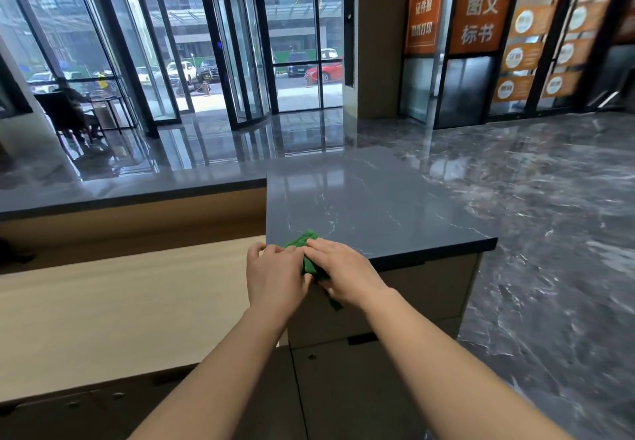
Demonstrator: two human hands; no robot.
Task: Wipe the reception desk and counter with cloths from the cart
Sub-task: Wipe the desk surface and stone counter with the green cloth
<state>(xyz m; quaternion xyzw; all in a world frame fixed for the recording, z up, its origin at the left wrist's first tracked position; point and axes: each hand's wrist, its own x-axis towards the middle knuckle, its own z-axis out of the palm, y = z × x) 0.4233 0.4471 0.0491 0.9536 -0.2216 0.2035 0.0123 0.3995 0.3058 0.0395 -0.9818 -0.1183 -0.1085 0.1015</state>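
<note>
With flat fingers my right hand (343,271) presses the green cloth (302,242) on the near corner of the counter (378,199), my left hand (275,274) touches it, grip not clear, so I should press evenly and wipe in overlapping strokes

Cloth (301,243) lies under the fingers of left hand (275,274) and right hand (343,271), on the counter's (378,195) near left corner, with one end hanging over the edge below the right palm. Lower desk (120,302) extends left of the fingers. The counter runs ahead and right, with the floor (549,233) beyond.
</note>
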